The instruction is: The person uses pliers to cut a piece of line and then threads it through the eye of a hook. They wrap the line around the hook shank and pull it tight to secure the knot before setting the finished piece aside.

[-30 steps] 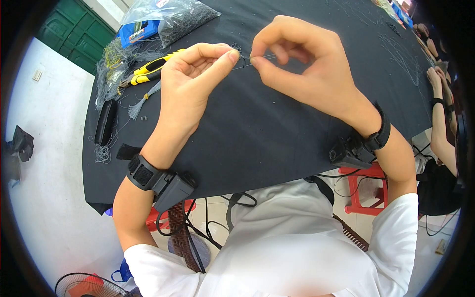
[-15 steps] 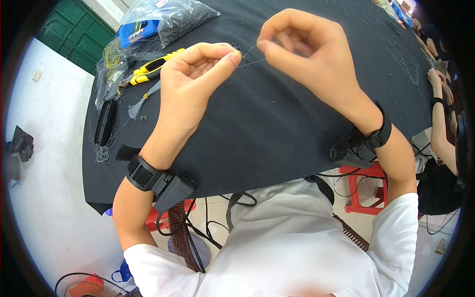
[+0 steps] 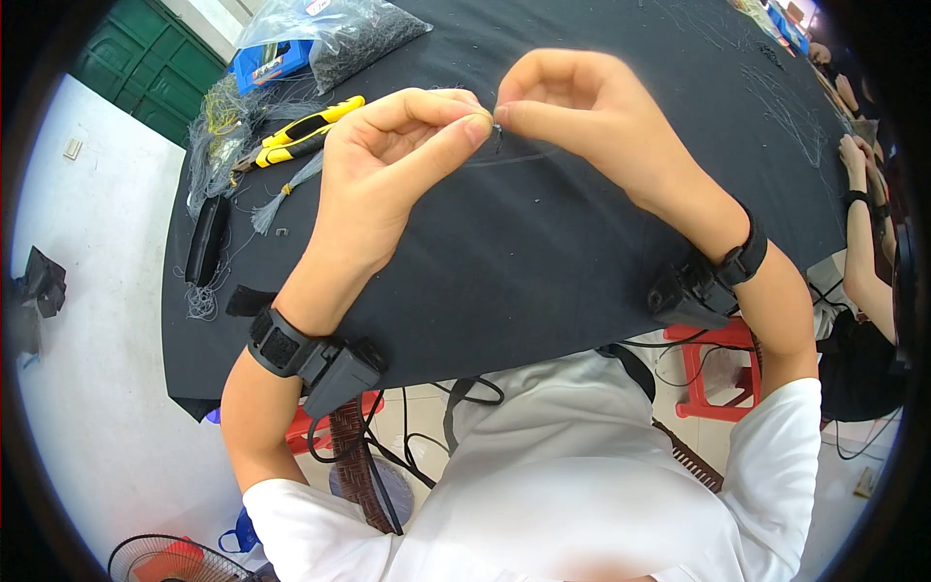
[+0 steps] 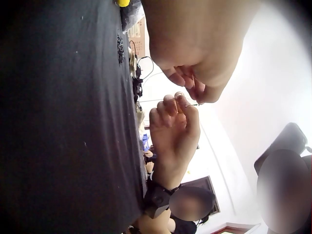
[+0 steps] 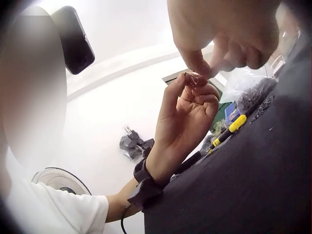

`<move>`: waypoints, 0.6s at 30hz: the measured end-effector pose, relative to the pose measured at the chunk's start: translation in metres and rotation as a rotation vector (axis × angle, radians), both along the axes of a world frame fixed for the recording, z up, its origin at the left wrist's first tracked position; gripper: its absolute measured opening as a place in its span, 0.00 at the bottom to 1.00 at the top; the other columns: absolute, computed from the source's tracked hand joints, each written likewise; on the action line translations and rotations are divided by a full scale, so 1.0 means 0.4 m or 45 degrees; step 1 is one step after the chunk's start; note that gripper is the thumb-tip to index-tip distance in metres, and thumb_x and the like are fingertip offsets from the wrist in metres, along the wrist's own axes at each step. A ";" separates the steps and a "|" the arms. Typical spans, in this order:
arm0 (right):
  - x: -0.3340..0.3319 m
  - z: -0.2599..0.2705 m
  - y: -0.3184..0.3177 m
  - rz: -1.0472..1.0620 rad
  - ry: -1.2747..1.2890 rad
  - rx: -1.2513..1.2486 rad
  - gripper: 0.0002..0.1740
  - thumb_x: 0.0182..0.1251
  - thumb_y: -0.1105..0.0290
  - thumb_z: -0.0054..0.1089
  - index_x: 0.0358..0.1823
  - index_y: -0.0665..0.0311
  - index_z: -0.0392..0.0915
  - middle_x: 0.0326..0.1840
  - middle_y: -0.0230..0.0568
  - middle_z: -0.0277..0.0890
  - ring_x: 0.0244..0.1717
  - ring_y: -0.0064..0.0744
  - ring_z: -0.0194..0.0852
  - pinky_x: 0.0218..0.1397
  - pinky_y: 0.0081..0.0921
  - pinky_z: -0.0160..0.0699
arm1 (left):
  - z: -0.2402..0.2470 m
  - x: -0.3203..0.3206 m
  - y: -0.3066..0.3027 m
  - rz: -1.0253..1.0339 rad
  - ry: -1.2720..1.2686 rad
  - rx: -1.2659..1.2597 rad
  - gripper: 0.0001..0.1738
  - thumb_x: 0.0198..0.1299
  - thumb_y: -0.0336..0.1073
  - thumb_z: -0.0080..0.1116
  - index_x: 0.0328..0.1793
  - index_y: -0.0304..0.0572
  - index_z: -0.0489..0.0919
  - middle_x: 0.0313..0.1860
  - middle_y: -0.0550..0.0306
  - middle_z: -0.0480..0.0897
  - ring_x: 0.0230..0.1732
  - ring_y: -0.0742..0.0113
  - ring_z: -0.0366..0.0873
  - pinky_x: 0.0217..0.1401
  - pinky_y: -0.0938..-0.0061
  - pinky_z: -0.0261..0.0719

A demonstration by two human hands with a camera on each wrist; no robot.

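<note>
My left hand (image 3: 393, 160) pinches a small dark piece (image 3: 498, 136) with thin line between thumb and forefinger, above the black cloth. Close beside it, almost at the left fingertips, the thumb and forefinger of my right hand (image 3: 601, 116) pinch the thin line (image 3: 514, 159), which bows below both hands. In the right wrist view a thin looped line (image 5: 194, 80) shows at the fingertips of the left hand (image 5: 187, 117). The left wrist view has the right hand (image 4: 170, 126) just under the left one, a fine dark tip (image 4: 195, 105) between them.
Yellow-black pliers (image 3: 291, 141), a tied grey bundle (image 3: 283, 194), a black case (image 3: 207, 241) and tangled line (image 3: 221, 136) lie at the left. Behind are a blue box (image 3: 276, 66) and a clear bag (image 3: 364, 44). Another person's arms (image 3: 861, 213) are at the right edge.
My right hand moved out and up with the line, then came back down beside the left fingertips. The left hand shifted slightly right. The line, taut before, now hangs in a curve.
</note>
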State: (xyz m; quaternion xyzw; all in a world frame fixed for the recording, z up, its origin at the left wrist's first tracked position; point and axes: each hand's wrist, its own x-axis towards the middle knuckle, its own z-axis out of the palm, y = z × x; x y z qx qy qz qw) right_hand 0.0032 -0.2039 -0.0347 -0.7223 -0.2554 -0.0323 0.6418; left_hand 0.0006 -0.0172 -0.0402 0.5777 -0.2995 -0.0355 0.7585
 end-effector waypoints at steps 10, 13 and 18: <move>-0.013 -0.024 0.022 0.053 -0.145 -0.110 0.05 0.53 0.74 0.56 0.24 0.65 0.70 0.19 0.26 0.65 0.21 0.13 0.59 0.23 0.15 0.60 | -0.006 0.000 -0.010 0.096 0.293 -0.148 0.09 0.55 0.30 0.59 0.41 0.35 0.79 0.35 0.59 0.80 0.40 0.78 0.75 0.47 0.82 0.69; -0.023 -0.021 0.026 -0.015 -0.412 -0.275 0.03 0.54 0.77 0.55 0.26 0.65 0.70 0.21 0.26 0.65 0.21 0.12 0.59 0.23 0.13 0.57 | -0.010 0.001 -0.013 0.149 0.295 -0.157 0.10 0.55 0.32 0.60 0.41 0.35 0.79 0.36 0.60 0.81 0.39 0.78 0.74 0.46 0.83 0.69; -0.029 -0.012 0.034 -0.074 -0.671 -0.306 0.03 0.53 0.80 0.57 0.28 0.65 0.72 0.22 0.28 0.65 0.22 0.14 0.60 0.23 0.12 0.57 | -0.008 -0.004 -0.017 0.217 0.245 -0.101 0.10 0.54 0.31 0.61 0.41 0.34 0.79 0.36 0.59 0.81 0.39 0.78 0.75 0.46 0.83 0.69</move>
